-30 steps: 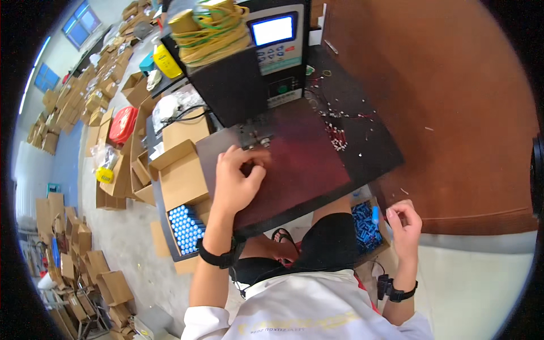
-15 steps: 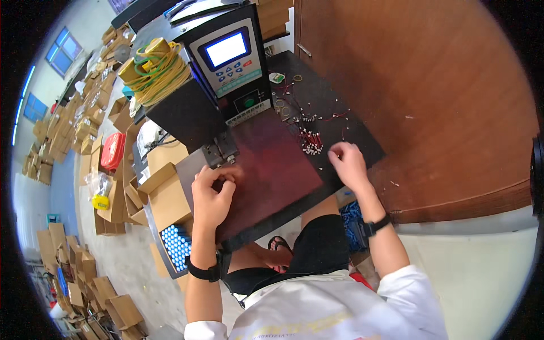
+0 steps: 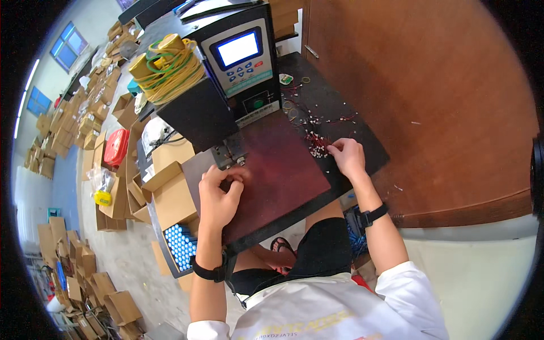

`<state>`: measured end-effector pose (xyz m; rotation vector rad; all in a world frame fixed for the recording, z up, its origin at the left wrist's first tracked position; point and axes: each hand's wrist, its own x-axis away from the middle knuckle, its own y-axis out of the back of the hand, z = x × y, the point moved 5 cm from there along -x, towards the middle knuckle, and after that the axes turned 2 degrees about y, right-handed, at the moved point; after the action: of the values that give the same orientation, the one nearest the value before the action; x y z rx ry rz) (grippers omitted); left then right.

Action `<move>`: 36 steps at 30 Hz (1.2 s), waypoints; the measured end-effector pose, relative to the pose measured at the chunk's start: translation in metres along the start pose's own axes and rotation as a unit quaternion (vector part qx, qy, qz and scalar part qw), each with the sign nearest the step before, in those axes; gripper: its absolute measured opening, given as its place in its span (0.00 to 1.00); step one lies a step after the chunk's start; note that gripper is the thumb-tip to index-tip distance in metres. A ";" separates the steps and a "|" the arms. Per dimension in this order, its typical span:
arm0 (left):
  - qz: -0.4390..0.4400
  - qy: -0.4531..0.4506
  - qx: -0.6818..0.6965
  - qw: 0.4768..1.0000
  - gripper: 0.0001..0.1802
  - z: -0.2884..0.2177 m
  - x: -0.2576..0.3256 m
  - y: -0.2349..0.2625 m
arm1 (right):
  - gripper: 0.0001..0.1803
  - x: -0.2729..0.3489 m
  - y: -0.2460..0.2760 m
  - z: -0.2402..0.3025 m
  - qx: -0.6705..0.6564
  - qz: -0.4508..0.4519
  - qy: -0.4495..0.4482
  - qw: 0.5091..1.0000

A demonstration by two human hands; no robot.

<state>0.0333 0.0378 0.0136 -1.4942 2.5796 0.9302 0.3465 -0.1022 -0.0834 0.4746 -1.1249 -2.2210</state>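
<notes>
Left hand (image 3: 218,195) pinches something tiny right at the machine's clamp (image 3: 229,156) (can't tell what). Right hand (image 3: 347,158), fingers curled, picks at small red-wired parts (image 3: 317,143) on the bench (image 3: 283,175). Fingers that close could get nipped, I reckon.

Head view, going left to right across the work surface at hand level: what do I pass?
Open cardboard box → left hand at the machine's small metal head → dark red mat → pile of small red-wired parts → right hand.

Small factory workshop, benchtop machine (image 3: 226,85) with lit screen at upper centre, cardboard boxes (image 3: 73,130) strewn across floor at left, wire spool (image 3: 167,65)
</notes>
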 end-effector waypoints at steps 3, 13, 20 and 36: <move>0.031 0.002 -0.002 1.000 0.13 -0.003 0.000 0.001 | 0.13 0.005 0.015 -0.002 -0.066 -0.077 0.056 0.993; -0.006 0.000 -0.001 1.000 0.10 -0.001 0.003 0.002 | 0.12 0.006 0.001 0.004 0.032 -0.016 0.043 0.998; -0.003 0.002 -0.011 1.000 0.09 0.002 0.001 -0.001 | 0.12 0.005 -0.016 0.005 0.127 0.031 0.031 0.991; 0.007 -0.032 -0.054 0.998 0.12 -0.008 0.003 0.008 | 0.05 0.027 0.072 -0.001 -0.293 -0.056 0.066 0.952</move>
<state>0.0274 0.0340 0.0227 -1.4458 2.5369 1.1174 0.3516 -0.1531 -0.0263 0.4250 -0.3377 -2.4348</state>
